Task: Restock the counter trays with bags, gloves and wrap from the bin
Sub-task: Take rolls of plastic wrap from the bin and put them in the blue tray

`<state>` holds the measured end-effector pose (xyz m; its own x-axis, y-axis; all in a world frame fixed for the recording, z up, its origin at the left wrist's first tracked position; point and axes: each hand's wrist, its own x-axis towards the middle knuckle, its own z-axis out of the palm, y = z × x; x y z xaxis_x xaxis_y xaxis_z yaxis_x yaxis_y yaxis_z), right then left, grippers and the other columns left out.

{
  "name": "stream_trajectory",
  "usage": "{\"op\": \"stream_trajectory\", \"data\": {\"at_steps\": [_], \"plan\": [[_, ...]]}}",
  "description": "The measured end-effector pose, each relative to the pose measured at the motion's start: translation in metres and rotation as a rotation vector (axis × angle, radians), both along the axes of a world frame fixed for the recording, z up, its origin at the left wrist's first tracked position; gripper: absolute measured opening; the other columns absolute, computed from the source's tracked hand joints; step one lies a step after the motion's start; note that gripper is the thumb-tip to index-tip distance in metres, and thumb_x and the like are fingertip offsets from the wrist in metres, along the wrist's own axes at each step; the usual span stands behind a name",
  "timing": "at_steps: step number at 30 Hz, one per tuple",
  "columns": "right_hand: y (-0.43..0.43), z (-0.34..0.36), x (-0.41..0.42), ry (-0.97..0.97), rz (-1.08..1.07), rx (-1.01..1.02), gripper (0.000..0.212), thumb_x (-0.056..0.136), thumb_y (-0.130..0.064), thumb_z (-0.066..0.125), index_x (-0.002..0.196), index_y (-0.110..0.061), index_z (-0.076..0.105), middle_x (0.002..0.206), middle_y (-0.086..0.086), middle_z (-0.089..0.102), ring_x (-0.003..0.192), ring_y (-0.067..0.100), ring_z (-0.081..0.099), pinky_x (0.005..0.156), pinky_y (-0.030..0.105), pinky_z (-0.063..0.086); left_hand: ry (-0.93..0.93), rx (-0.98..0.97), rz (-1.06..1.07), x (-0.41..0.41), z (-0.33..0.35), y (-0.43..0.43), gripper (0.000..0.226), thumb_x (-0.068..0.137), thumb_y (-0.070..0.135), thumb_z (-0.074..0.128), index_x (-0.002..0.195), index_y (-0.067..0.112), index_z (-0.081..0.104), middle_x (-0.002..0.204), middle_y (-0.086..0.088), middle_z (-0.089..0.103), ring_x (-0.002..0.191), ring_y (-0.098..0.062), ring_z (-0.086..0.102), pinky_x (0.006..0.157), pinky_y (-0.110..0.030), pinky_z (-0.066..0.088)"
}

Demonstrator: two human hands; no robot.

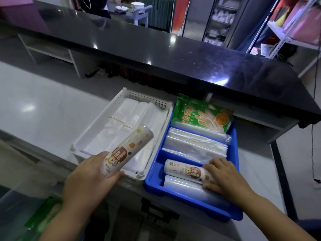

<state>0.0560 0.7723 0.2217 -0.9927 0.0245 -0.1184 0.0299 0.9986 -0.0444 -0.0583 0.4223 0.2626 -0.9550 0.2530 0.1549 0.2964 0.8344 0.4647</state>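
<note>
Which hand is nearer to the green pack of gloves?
Right. The right hand grips a wrap roll in the same blue tray as the glove pack; the left hand holds a second roll over the white tray.

The white tray has rows of small holes along its far rim and holds white bags; the blue tray beside it holds clear bags. The glove packet is green with an orange disc. The wrap roll in the left hand and the second wrap roll in the right hand are cream with brown labels.
</note>
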Motion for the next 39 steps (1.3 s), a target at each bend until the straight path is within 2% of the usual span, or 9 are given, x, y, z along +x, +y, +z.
{"op": "stream_trajectory", "data": {"at_steps": [5,12,18,23,27,29,33,37,39], "plan": [[-0.036,0.008,-0.018,0.156,0.131,-0.084,0.043,0.067,-0.042,0.077,0.104,-0.024,0.065,0.103,-0.001,0.065,0.092,0.02,0.061,0.078,0.034,0.054,0.035,-0.026,-0.05,-0.014,0.003,0.014,0.058,0.061,0.046,0.08,0.11,0.021,0.061,0.085,0.005,0.066,0.07,-0.013,0.055,0.049,-0.018,0.032],[-0.087,-0.01,-0.054,0.015,0.22,-0.186,0.03,0.088,-0.046,0.05,0.115,-0.035,0.057,0.107,-0.005,0.053,0.095,0.016,0.042,0.079,0.032,0.034,0.061,-0.021,-0.156,-0.041,0.011,0.016,0.054,0.06,0.048,0.079,0.106,0.027,0.06,0.083,0.008,0.065,0.067,-0.009,0.052,0.047,-0.013,0.028],[-0.095,0.007,-0.059,-0.029,0.188,-0.105,0.036,0.084,-0.056,0.049,0.106,-0.029,0.057,0.112,-0.002,0.048,0.102,0.017,0.039,0.086,0.037,0.04,0.062,-0.013,-0.265,-0.062,0.015,0.02,0.053,0.06,0.049,0.079,0.105,0.031,0.058,0.079,0.012,0.06,0.065,-0.008,0.053,0.047,-0.014,0.033],[-0.094,0.045,-0.028,0.225,-0.072,-0.419,0.032,0.069,-0.05,0.069,0.085,-0.03,0.05,0.11,-0.013,0.051,0.094,0.007,0.053,0.077,0.024,0.052,0.048,-0.035,-0.392,-0.074,0.015,0.03,0.052,0.059,0.051,0.079,0.103,0.033,0.058,0.078,0.013,0.06,0.064,-0.006,0.051,0.046,-0.012,0.03],[-0.088,0.05,0.012,0.649,-0.419,-0.7,0.052,0.07,-0.044,0.075,0.112,-0.038,0.044,0.115,-0.025,0.054,0.108,0.002,0.057,0.08,0.016,0.054,0.004,-0.054,-0.505,-0.071,0.013,0.05,0.053,0.061,0.057,0.074,0.105,0.036,0.055,0.079,0.016,0.056,0.065,-0.004,0.05,0.047,-0.012,0.031],[-0.085,0.047,0.026,0.685,-0.563,-0.816,0.067,0.071,-0.031,0.077,0.12,-0.049,0.036,0.116,-0.034,0.05,0.112,-0.002,0.054,0.078,0.016,0.055,-0.02,-0.057,-0.591,-0.065,0.012,0.062,0.054,0.063,0.06,0.07,0.11,0.038,0.054,0.085,0.016,0.059,0.068,-0.003,0.049,0.049,-0.01,0.03],[-0.08,0.032,0.04,0.567,-0.744,-0.842,0.05,0.074,-0.029,0.076,0.104,-0.049,0.042,0.106,-0.021,0.056,0.102,0.009,0.06,0.078,0.029,0.057,-0.027,-0.047,-0.775,-0.047,0.006,0.086,0.052,0.062,0.061,0.063,0.108,0.039,0.053,0.092,0.014,0.065,0.076,-0.004,0.055,0.051,-0.007,0.027],[-0.075,0.047,0.052,0.915,-0.863,-0.936,0.048,0.062,-0.047,0.073,0.097,-0.061,0.043,0.094,-0.034,0.057,0.092,-0.006,0.06,0.057,0.008,0.051,-0.039,-0.119,-0.896,-0.03,-0.006,0.114,0.046,0.06,0.055,0.051,0.102,0.036,0.051,0.094,0.009,0.066,0.082,-0.012,0.061,0.057,-0.022,0.041],[-0.069,0.06,0.057,1.07,-0.889,-0.906,0.051,0.063,-0.046,0.073,0.1,-0.061,0.042,0.093,-0.036,0.056,0.092,-0.01,0.059,0.057,0.008,0.05,-0.034,-0.176,-0.97,-0.026,-0.015,0.128,0.045,0.063,0.054,0.049,0.104,0.035,0.05,0.101,0.009,0.062,0.089,-0.012,0.058,0.061,-0.024,0.04]]}}
